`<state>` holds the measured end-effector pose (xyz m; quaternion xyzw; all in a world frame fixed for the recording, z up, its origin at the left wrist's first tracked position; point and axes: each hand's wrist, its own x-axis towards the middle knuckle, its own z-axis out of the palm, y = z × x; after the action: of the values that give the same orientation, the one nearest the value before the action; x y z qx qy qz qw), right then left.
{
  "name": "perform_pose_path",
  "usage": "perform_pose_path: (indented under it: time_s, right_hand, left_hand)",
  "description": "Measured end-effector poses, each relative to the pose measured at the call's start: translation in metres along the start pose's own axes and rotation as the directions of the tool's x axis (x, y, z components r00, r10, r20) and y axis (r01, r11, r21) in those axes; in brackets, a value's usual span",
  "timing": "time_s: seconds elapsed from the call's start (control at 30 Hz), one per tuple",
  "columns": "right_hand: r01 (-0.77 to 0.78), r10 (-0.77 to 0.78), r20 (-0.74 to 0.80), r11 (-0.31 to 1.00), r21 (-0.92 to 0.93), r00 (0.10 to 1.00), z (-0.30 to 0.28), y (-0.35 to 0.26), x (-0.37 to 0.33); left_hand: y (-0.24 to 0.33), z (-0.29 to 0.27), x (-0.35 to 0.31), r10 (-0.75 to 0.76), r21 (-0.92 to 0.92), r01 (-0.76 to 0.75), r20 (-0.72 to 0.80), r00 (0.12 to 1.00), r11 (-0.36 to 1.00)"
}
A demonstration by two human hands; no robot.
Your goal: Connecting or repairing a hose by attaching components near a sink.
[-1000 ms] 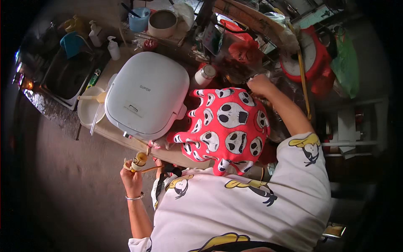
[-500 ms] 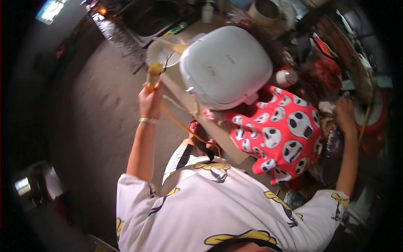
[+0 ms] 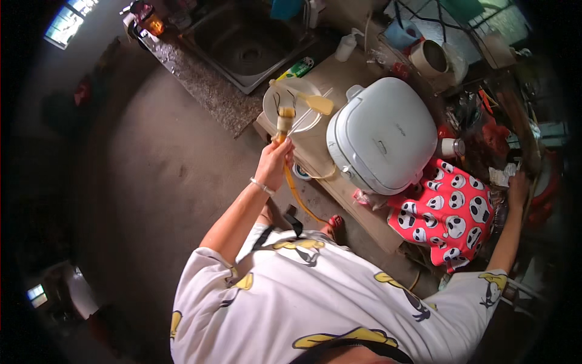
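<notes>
My left hand [image 3: 276, 161] is closed round the end of a yellow-orange cord [image 3: 294, 189]. A tan and yellow cylindrical piece [image 3: 285, 119] sticks up from the fist, with thin dark bent wires at its top; its exact kind is unclear. Just beyond it stands a white bowl [image 3: 271, 109] with a yellow spatula [image 3: 319, 104] and thin pale sticks across it. At the far right, my right hand [image 3: 518, 187] is beside a crumpled white thing [image 3: 502, 176]; its fingers are too small and dark to make out.
A white rice cooker [image 3: 388, 133] stands on the counter [image 3: 324, 176], next to a red cloth with white skull faces [image 3: 454, 209]. A small jar [image 3: 452, 147] is behind the cloth. Farther off are a sink [image 3: 248, 51], a white bottle [image 3: 346, 47] and an amber lamp-like object [image 3: 154, 25].
The view has shifted, so the counter and rice cooker sit lower and farther right. My left hand, still holding the cord end, now appears in front of the bowl. My right hand stays at the right.
</notes>
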<state>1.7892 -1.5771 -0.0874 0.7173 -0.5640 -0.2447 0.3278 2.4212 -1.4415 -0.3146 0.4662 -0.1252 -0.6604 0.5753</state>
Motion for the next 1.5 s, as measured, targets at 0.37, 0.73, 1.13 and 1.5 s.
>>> perform_pose_path:
  time_s: [0.37,0.73,1.13,1.5]
  right_hand:
    - [-0.092,0.102,0.051,0.981,-0.169,0.993,-0.008,0.03,0.01]
    - [-0.23,0.243,-0.113,0.966,0.113,0.963,-0.12,-0.023,0.009]
    - [0.026,0.263,-0.497,0.865,0.501,0.827,-0.352,-0.298,0.113]
    - [0.388,0.252,-0.603,0.569,0.725,0.757,-0.415,-0.574,0.302]
  left_hand:
    - [0.084,-0.122,0.033,0.191,0.051,-0.185,-0.197,0.962,0.981]
    - [0.164,-0.15,0.147,0.324,-0.006,-0.336,-0.257,0.911,0.942]
    - [0.165,-0.213,0.286,-0.011,0.845,-0.01,0.019,1.0,0.535]
    - [0.25,-0.206,0.302,-0.483,0.811,0.249,0.046,0.875,0.529]
